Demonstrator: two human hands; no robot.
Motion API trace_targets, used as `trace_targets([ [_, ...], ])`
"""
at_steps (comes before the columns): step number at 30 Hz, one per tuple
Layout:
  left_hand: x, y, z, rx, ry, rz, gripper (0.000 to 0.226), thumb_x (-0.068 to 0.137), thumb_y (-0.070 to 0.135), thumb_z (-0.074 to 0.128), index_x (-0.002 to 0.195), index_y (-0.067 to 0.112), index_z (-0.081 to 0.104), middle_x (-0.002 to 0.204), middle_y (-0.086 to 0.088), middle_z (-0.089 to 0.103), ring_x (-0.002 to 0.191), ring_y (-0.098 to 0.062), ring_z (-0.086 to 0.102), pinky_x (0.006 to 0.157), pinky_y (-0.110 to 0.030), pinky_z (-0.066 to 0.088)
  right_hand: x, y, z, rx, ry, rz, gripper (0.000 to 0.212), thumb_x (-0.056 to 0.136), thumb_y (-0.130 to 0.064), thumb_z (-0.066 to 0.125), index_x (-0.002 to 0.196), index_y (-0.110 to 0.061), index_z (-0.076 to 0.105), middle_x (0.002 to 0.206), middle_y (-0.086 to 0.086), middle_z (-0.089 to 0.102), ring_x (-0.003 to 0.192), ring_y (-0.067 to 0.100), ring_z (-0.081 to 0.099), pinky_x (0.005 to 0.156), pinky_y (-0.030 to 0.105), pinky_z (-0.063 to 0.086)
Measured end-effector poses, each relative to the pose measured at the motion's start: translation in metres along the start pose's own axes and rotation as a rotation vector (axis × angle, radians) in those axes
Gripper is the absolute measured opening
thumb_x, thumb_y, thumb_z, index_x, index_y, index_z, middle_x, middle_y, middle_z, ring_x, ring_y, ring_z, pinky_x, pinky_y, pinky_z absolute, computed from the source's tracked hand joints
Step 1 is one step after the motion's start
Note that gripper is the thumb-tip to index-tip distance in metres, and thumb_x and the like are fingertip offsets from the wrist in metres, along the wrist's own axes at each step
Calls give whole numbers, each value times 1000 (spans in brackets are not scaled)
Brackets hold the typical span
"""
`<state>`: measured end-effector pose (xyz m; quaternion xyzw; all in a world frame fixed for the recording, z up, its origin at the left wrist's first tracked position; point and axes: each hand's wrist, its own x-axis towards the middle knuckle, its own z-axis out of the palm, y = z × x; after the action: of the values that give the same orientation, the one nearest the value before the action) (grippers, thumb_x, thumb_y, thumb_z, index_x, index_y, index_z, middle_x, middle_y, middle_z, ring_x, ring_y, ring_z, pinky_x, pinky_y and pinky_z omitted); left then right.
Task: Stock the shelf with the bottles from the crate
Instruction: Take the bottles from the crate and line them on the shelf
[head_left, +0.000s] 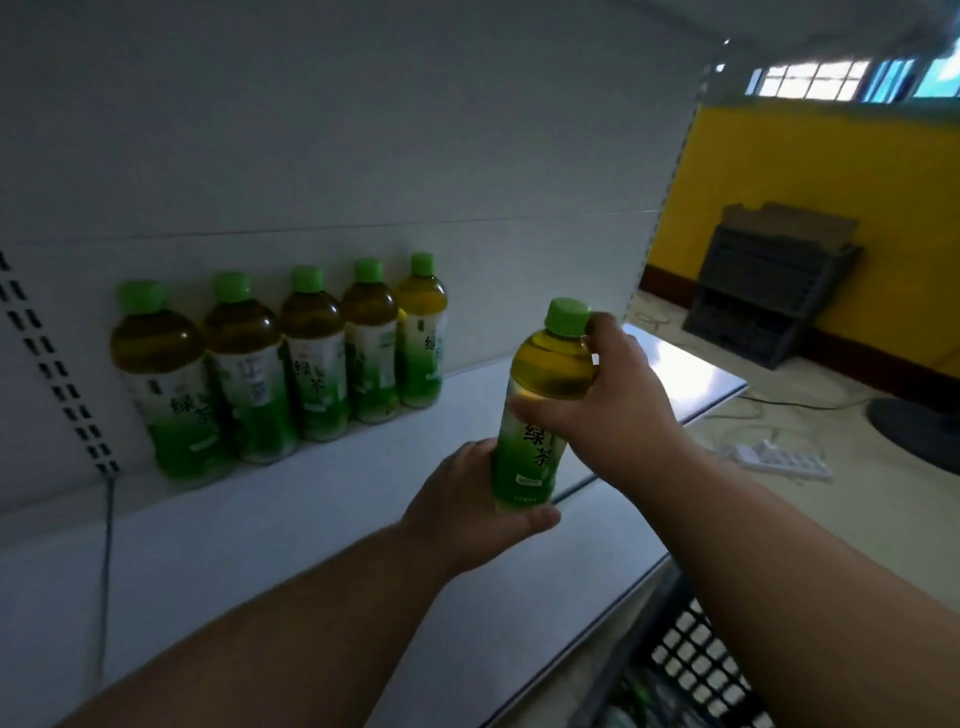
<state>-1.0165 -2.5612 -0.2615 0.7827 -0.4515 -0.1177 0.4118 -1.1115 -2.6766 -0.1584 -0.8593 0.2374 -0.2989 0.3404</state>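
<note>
In the head view, both hands held one bottle (540, 410) upright above the shelf (291, 525), right of the row (291, 358) of five, the left hand (467, 509) closed round its base, the right hand (608, 400) round its shoulder, so setting it down beside the row seemed next.

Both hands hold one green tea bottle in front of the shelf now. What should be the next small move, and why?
Probably carry the held bottle toward the back wall and set it upright just right of the row of five bottles. The shelf is bare there, the row runs along the wall, and the left hand at the base and the right hand near the top already keep it nearly upright.
</note>
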Motion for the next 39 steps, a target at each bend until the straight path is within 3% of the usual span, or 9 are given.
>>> trace_targets([
  [3,34,-28,7,138,65,-87,85,58,80,65,129,34,51,128,7,58,118,-16,54,97,-40,48,36,19,20,7,-17,-20,76,63,-36,90,122,-39,43,116,0,53,103,24,59,84,44,56],
  [5,55,-50,9,263,44,-239,106,59,84,62,146,30,34,150,3,41,137,-20,37,111,-37,31,59,31,34,54,-29,-7,74,62,-33,91,119,-41,43,115,0,57,103,25,60,85,47,56],
  [7,70,-66,8,331,70,-344,116,59,90,53,153,30,20,160,3,26,145,-18,23,113,-35,20,80,39,50,100,-57,4,74,62,-31,91,119,-40,44,114,0,60,103,25,61,85,48,56],
  [12,76,-80,20,537,71,-247,126,61,94,24,157,14,4,165,-7,10,150,-20,5,118,-34,-5,101,50,78,117,-75,-33,82,67,-34,87,133,-38,39,120,1,59,105,23,61,85,47,56],
  [16,76,-77,20,688,8,-321,127,65,92,10,155,5,-5,164,-16,-6,150,-26,-8,120,-45,-3,83,67,89,58,-92,56,94,70,-28,87,143,-34,28,129,1,54,114,24,57,89,48,55],
  [21,78,-77,20,753,-94,-353,120,70,92,5,153,7,-15,162,-16,-19,148,-27,-20,119,-43,-11,81,87,98,-65,-181,149,46,74,-36,83,106,-26,51,105,-5,61,97,16,61,75,31,54],
  [26,79,-75,19,754,-135,-387,119,73,90,14,153,7,-14,162,-15,-20,148,-26,-21,116,-39,-15,120,91,111,-97,-191,132,46,80,-34,79,117,-18,56,114,2,66,103,22,63,86,43,56],
  [33,79,-78,21,718,-119,-395,120,71,89,18,153,7,-16,162,-16,-19,148,-27,-18,115,-39,-13,153,86,143,-69,-188,124,42,83,-26,76,118,-15,54,113,4,64,103,24,62,87,43,55],
  [39,77,-80,24,713,-66,-376,127,58,90,6,154,9,-13,163,-15,-16,149,-27,-14,115,-38,-11,176,82,156,-124,-185,136,38,85,-24,73,117,-13,56,111,7,62,101,27,61,85,42,53],
])
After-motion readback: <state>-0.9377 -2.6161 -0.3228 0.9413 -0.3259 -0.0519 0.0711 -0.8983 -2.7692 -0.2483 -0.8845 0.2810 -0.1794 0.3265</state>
